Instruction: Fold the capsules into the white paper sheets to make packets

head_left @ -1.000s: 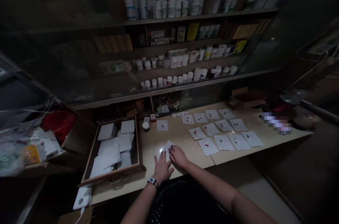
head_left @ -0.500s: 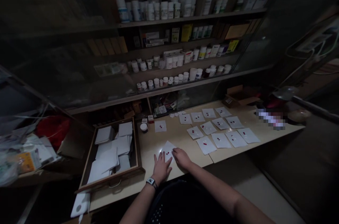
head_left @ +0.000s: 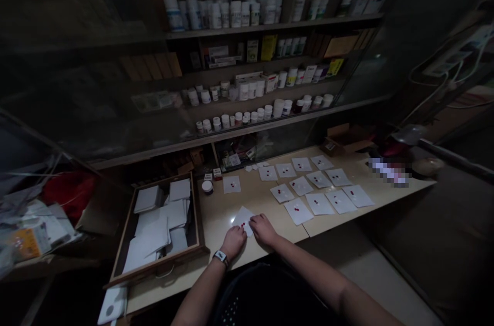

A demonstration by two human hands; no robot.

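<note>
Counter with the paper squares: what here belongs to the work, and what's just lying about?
In use:
left hand, right hand, paper square under them, other squares with red pills, drawer of white papers.

Just around:
medicine bottles on shelves, cardboard box.

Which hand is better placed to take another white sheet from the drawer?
Probably the left: the left hand lies on the white paper at the side nearer the wooden drawer of white sheets, while the right hand sits farther off, beyond it.
</note>
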